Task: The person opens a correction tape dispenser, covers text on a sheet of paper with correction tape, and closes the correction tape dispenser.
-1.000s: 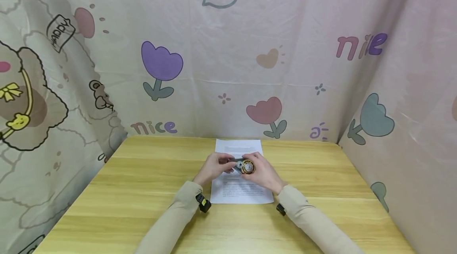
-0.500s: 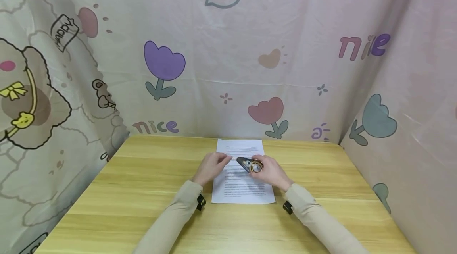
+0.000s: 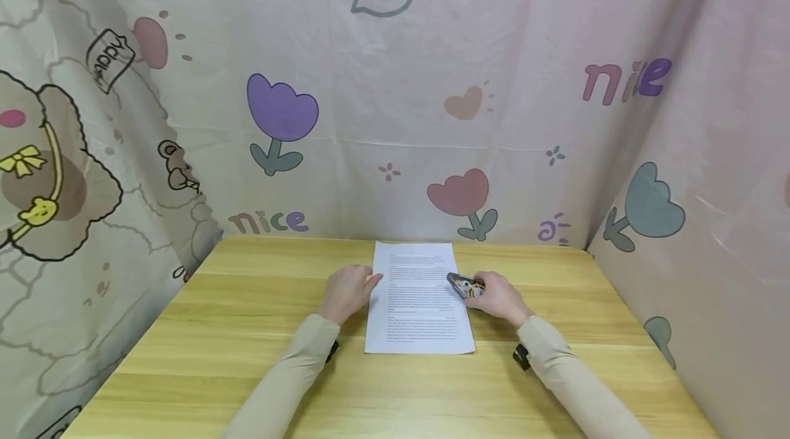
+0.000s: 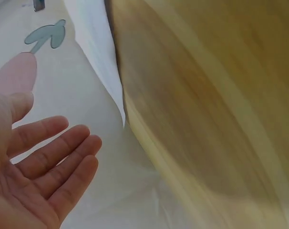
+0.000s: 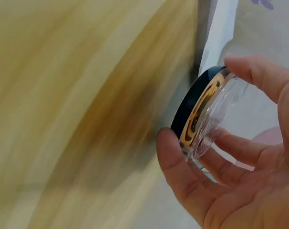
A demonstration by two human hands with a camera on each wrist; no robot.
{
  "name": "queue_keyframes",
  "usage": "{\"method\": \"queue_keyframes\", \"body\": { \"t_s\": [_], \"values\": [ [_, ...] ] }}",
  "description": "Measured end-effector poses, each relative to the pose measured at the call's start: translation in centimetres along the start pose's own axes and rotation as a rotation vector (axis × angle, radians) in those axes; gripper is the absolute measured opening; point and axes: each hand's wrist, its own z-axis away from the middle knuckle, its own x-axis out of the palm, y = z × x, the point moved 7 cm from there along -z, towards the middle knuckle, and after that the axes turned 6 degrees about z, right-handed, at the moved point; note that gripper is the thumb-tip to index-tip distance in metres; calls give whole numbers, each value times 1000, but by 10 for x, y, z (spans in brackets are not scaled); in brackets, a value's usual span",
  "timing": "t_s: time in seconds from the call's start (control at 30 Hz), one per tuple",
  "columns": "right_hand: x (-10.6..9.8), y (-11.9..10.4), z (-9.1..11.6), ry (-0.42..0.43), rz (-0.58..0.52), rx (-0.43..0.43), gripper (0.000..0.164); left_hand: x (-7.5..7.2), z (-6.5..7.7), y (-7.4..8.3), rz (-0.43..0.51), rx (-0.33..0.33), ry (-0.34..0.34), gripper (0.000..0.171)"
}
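My right hand point(image 3: 500, 298) grips a correction tape point(image 3: 463, 285) by its rounded end, at the right edge of a printed sheet of paper point(image 3: 420, 329). In the right wrist view the correction tape point(image 5: 201, 107) stands on edge between thumb and fingers, dark on one side, with a clear cover and an orange ring. Its narrow end points left over the paper in the head view. My left hand point(image 3: 345, 291) is at the paper's left edge; the left wrist view shows its fingers point(image 4: 63, 148) relaxed, with nothing held.
The paper lies on a wooden table point(image 3: 247, 357) that reaches back to a patterned curtain point(image 3: 370, 96). Curtain also hangs along the left and right sides. A small dark camera point(image 3: 522, 357) is strapped at the right wrist.
Both hands were at the correction tape over the paper. The left hand let go and moved left; the right hand carried the correction tape to the right.
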Motion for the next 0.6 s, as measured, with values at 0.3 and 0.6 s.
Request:
{"method": "queue_keyframes", "body": {
  "t_s": [0.3, 0.6],
  "values": [
    [-7, 35, 3, -7, 40, 47, 69, -4, 5, -8, -65, -13, 8, 39],
    [-23, 71, 5, -14, 95, 74, 70, -4, 5, -14, 8, -38, 3, 31]
  ]
}}
